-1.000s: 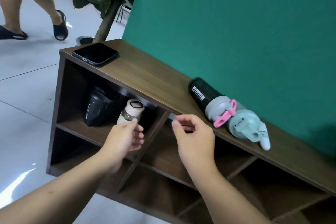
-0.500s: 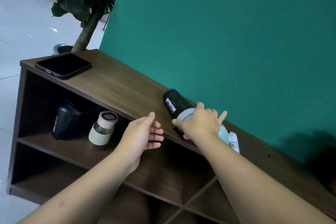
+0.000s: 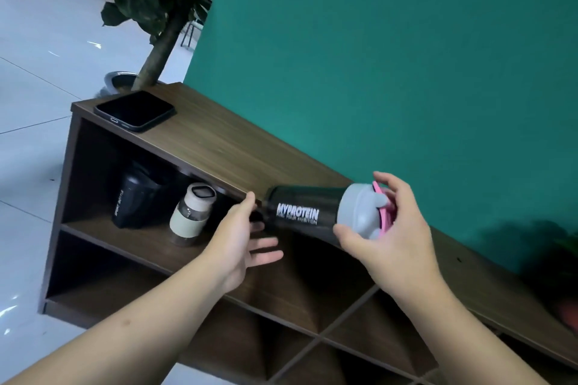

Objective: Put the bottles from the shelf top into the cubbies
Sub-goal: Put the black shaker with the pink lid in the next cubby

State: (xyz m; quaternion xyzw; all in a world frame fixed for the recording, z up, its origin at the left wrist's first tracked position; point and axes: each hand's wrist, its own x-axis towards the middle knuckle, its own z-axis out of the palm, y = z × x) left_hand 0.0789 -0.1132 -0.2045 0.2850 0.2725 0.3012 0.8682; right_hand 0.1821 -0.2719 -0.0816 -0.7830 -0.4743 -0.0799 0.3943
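Holding: right hand [image 3: 387,228] grips the shaker bottle [image 3: 300,212] by its grey lid, lying sideways, likely for sliding in base-first.
Left hand [image 3: 244,234]: fingers spread, at the bottle's base, steadying.
Bottle: at the shelf [image 3: 219,147] top's front edge.
Cubby left of bottle: black bottle [image 3: 134,197], cream bottle [image 3: 194,212].

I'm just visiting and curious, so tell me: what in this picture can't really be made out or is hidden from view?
All from the head view:
- Mint bottle on the shelf top: not visible; it may be behind the right hand.
- Shaker bottle: its small lower print line is too blurred to read.
- Black bottle: top lost in cubby shadow.
- Far-right cubbies: cut off by the frame edge.
- Left hand: whether it touches the shaker's base is unclear.
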